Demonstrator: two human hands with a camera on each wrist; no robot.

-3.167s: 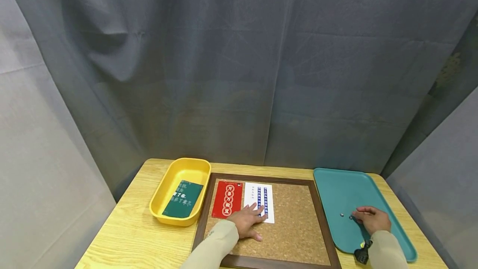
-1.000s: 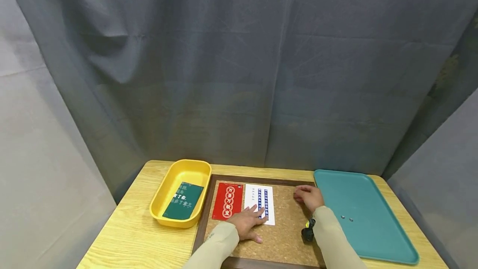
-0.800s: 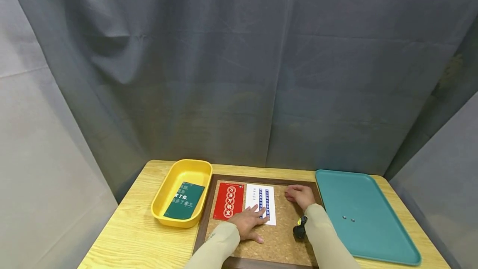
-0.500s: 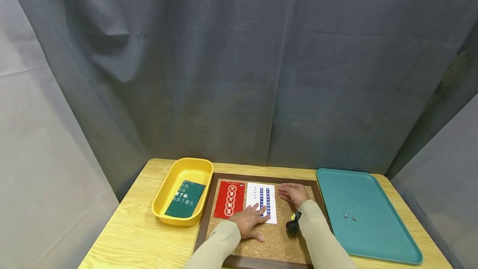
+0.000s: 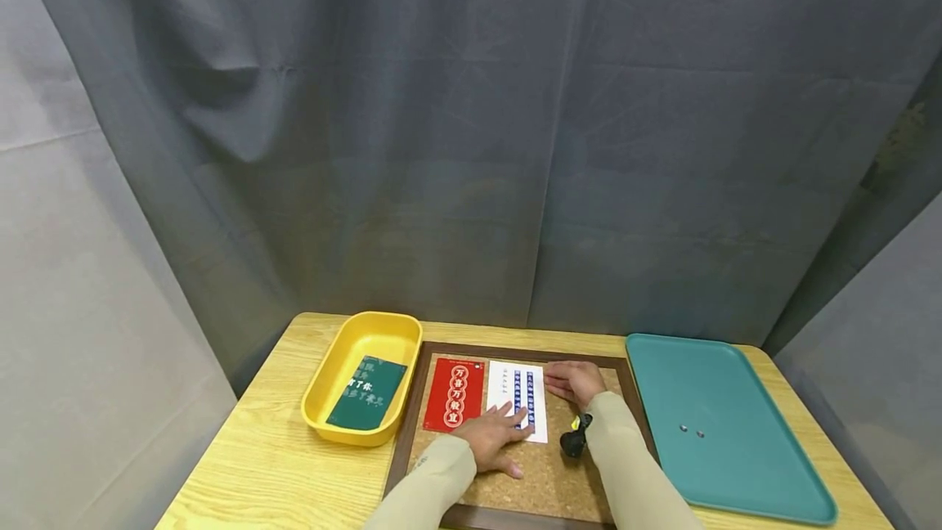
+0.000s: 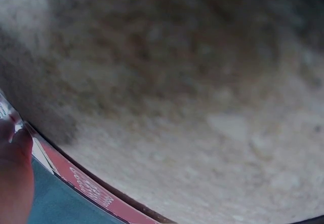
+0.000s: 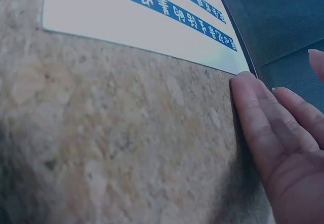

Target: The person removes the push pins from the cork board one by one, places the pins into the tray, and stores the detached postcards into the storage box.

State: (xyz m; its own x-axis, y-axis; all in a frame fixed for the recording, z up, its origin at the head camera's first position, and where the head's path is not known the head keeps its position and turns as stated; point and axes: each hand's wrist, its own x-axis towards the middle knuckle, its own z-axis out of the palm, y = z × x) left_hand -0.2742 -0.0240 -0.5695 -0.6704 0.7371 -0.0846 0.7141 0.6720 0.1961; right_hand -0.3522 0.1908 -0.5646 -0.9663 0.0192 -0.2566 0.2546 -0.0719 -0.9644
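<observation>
A white card with blue text strips lies on a framed corkboard, right of a red card. My left hand rests across the white card's lower part, fingers spread and fairly straight. At the card's upper right corner is my right hand. In the right wrist view, fingertips of my right hand are not shown to hold anything; its fingers reach the card's corner, thumb side partly cut off. Whether something small sits between them is hidden.
A yellow bin on the left holds a dark green card. On the right, a teal tray carries two small shiny round pieces. All stand on a wooden table before a grey curtain.
My right hand has left the teal tray and travelled left across the corkboard to the white card's upper right corner. My left hand has stayed on the card.
</observation>
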